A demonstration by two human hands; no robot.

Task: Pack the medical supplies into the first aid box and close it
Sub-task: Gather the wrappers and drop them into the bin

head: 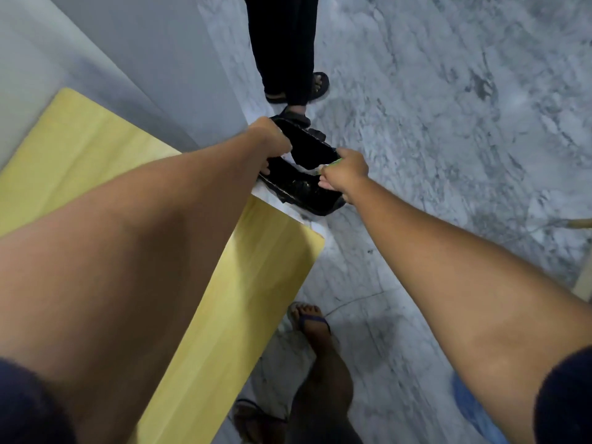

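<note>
A black first aid box (304, 187) sits open at the far corner of the yellow table (96, 161), its lid (310, 145) raised. My left hand (272, 142) grips the left side of the box where lid and base meet. My right hand (344, 173) is closed on the right side of the box and pinches a small green-and-white packet (333, 163) at its rim. Something white shows inside between lid and base. The rest of the box's contents are hidden by my hands.
A person in black trousers and sandals (288, 75) stands just beyond the box. My own foot in a blue flip-flop (312, 322) is on the marble floor (448, 123) to the right of the table. A grey wall (128, 59) runs along the table's far side.
</note>
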